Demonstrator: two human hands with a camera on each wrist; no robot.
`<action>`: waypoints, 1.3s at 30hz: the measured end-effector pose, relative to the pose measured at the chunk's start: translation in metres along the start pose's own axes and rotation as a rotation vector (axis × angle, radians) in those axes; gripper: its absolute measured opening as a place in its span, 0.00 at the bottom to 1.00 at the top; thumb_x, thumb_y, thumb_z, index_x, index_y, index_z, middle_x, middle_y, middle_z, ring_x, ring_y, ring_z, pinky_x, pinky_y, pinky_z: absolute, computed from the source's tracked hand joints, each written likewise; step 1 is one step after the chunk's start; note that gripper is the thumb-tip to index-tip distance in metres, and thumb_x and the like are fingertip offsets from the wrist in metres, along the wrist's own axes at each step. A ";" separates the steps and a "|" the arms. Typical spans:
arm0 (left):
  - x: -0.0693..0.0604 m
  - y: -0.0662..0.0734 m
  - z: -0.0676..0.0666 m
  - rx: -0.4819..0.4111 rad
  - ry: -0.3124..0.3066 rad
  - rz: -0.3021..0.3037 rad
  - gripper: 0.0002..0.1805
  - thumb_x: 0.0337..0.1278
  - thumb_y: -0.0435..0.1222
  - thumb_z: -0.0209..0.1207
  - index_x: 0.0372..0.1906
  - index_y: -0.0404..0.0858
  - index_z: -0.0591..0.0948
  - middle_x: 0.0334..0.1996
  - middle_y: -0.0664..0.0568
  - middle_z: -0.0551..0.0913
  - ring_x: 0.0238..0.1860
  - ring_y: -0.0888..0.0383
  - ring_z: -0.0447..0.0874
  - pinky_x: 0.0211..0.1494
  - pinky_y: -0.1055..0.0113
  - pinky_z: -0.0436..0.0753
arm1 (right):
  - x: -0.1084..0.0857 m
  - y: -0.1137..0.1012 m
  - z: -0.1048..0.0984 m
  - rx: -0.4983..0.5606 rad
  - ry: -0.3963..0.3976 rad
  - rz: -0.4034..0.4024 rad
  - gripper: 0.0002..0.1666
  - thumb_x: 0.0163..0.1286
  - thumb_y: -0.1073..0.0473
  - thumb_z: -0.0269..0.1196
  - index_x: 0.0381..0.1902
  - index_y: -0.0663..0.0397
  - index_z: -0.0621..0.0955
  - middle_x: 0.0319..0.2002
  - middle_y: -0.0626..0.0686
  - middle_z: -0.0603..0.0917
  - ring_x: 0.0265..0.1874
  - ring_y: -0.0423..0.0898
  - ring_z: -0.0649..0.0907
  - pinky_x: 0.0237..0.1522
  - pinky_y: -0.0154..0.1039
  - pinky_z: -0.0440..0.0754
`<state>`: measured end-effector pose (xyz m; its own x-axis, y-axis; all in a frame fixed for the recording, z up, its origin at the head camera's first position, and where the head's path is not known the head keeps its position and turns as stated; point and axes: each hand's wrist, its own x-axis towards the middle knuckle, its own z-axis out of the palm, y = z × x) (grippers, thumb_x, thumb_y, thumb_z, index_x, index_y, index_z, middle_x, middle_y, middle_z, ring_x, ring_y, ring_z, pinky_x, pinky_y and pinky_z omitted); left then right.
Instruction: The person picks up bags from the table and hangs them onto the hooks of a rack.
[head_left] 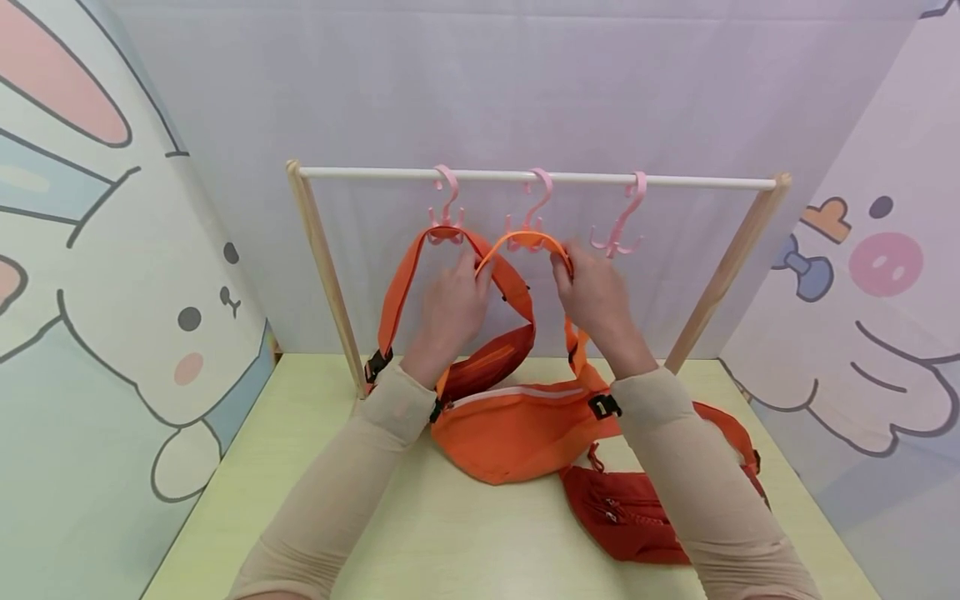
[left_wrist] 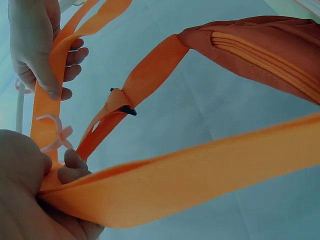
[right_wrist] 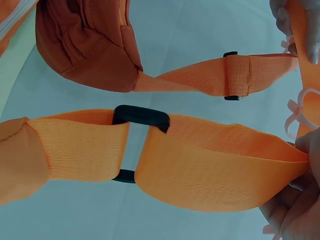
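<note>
Left hand (head_left: 454,307) and right hand (head_left: 597,293), apart, grip orange strap (left_wrist: 185,177). Red bag (head_left: 632,521) (partly hidden) at five o'clock, head view.

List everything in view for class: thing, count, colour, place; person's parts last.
Table: 1, pale yellow, below
Curtain: 1, pale grey, behind
Cartoon walls: 2, pastel, either side
Rack: 1, white and wood, table's back
Hooks: 3, pink, on rack
Rear bag: 1, rust, on left hook
Middle bag: 1, orange, strap at middle hook
Front bag: 1, dark red, on table
Buckles: several, black, on bags
Left hand: 1, bare, gripping orange strap
Right hand: 1, bare, gripping same strap
Sleeves: 2, beige, below hands
</note>
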<state>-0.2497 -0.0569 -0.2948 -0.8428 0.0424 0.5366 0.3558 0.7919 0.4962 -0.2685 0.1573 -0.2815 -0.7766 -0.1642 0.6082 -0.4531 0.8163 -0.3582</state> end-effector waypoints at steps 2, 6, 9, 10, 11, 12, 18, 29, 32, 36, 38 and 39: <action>-0.002 -0.003 0.003 -0.018 -0.007 -0.016 0.14 0.84 0.47 0.54 0.47 0.39 0.76 0.23 0.50 0.75 0.19 0.53 0.72 0.21 0.63 0.73 | -0.001 0.001 0.001 0.005 -0.007 0.004 0.14 0.86 0.52 0.55 0.46 0.57 0.78 0.24 0.55 0.73 0.19 0.53 0.72 0.25 0.48 0.72; -0.006 -0.009 0.008 -0.036 -0.016 -0.033 0.15 0.83 0.47 0.54 0.50 0.39 0.77 0.24 0.51 0.76 0.20 0.53 0.74 0.23 0.63 0.75 | -0.002 0.004 0.004 0.010 -0.020 0.018 0.13 0.85 0.53 0.55 0.46 0.57 0.79 0.26 0.55 0.75 0.20 0.53 0.73 0.26 0.48 0.73; -0.009 -0.014 0.010 -0.053 -0.021 -0.042 0.14 0.83 0.47 0.54 0.50 0.38 0.77 0.25 0.50 0.76 0.22 0.53 0.74 0.24 0.63 0.75 | -0.004 0.007 0.007 0.014 -0.035 0.031 0.12 0.84 0.54 0.57 0.47 0.57 0.79 0.26 0.55 0.77 0.21 0.53 0.75 0.26 0.48 0.75; -0.010 -0.016 0.011 -0.060 -0.022 -0.046 0.14 0.83 0.46 0.55 0.50 0.38 0.77 0.26 0.50 0.76 0.22 0.53 0.74 0.24 0.62 0.75 | -0.004 0.008 0.008 0.016 -0.041 0.034 0.11 0.83 0.54 0.58 0.47 0.57 0.79 0.26 0.55 0.78 0.21 0.53 0.75 0.26 0.48 0.76; -0.011 -0.018 0.011 -0.071 -0.025 -0.050 0.14 0.83 0.46 0.55 0.50 0.38 0.77 0.26 0.49 0.76 0.22 0.52 0.74 0.25 0.62 0.75 | -0.005 0.009 0.009 0.018 -0.048 0.035 0.11 0.83 0.54 0.59 0.48 0.58 0.79 0.27 0.55 0.78 0.21 0.53 0.76 0.27 0.48 0.77; -0.013 -0.020 0.012 -0.080 -0.029 -0.054 0.14 0.83 0.45 0.55 0.51 0.38 0.77 0.26 0.49 0.76 0.22 0.52 0.74 0.25 0.61 0.75 | -0.006 0.010 0.011 0.020 -0.055 0.038 0.11 0.83 0.54 0.60 0.49 0.58 0.79 0.27 0.55 0.78 0.21 0.53 0.76 0.27 0.48 0.78; -0.022 -0.031 0.018 -0.111 -0.042 -0.081 0.12 0.81 0.43 0.58 0.51 0.37 0.77 0.27 0.49 0.77 0.23 0.52 0.76 0.26 0.61 0.77 | -0.014 0.017 0.018 0.039 -0.094 0.063 0.14 0.80 0.54 0.64 0.52 0.59 0.79 0.29 0.55 0.80 0.23 0.53 0.78 0.29 0.48 0.83; -0.039 -0.042 0.027 -0.136 -0.028 -0.069 0.12 0.78 0.41 0.62 0.53 0.38 0.77 0.23 0.51 0.77 0.18 0.53 0.74 0.21 0.60 0.74 | -0.029 0.029 0.031 0.087 -0.129 0.098 0.24 0.78 0.51 0.65 0.63 0.59 0.74 0.26 0.54 0.77 0.18 0.51 0.76 0.23 0.46 0.78; -0.043 -0.042 0.029 -0.141 -0.042 -0.086 0.13 0.77 0.41 0.62 0.54 0.38 0.76 0.25 0.51 0.78 0.20 0.53 0.75 0.23 0.60 0.76 | -0.033 0.031 0.034 0.093 -0.135 0.108 0.31 0.77 0.50 0.66 0.67 0.60 0.71 0.30 0.55 0.78 0.21 0.51 0.78 0.26 0.47 0.81; -0.048 -0.043 0.031 -0.139 -0.057 -0.104 0.15 0.76 0.41 0.63 0.57 0.38 0.76 0.28 0.50 0.79 0.23 0.53 0.77 0.27 0.58 0.78 | -0.037 0.031 0.037 0.103 -0.145 0.132 0.38 0.75 0.48 0.68 0.73 0.59 0.67 0.36 0.55 0.79 0.26 0.52 0.80 0.31 0.47 0.85; -0.050 -0.043 0.032 -0.146 -0.055 -0.105 0.16 0.75 0.41 0.64 0.58 0.38 0.76 0.31 0.49 0.80 0.25 0.52 0.78 0.29 0.58 0.79 | -0.040 0.030 0.038 0.104 -0.147 0.138 0.41 0.74 0.48 0.68 0.75 0.59 0.66 0.37 0.55 0.79 0.27 0.51 0.79 0.32 0.47 0.85; -0.051 -0.044 0.032 -0.151 -0.054 -0.104 0.17 0.75 0.41 0.65 0.58 0.38 0.76 0.32 0.49 0.80 0.26 0.52 0.78 0.29 0.57 0.80 | -0.040 0.031 0.038 0.107 -0.146 0.140 0.42 0.73 0.48 0.69 0.75 0.59 0.65 0.37 0.55 0.78 0.27 0.51 0.79 0.31 0.46 0.85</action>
<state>-0.2352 -0.0743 -0.3657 -0.8971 0.0009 0.4419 0.3189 0.6935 0.6461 -0.2676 0.1677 -0.3440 -0.8866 -0.1382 0.4413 -0.3745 0.7745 -0.5099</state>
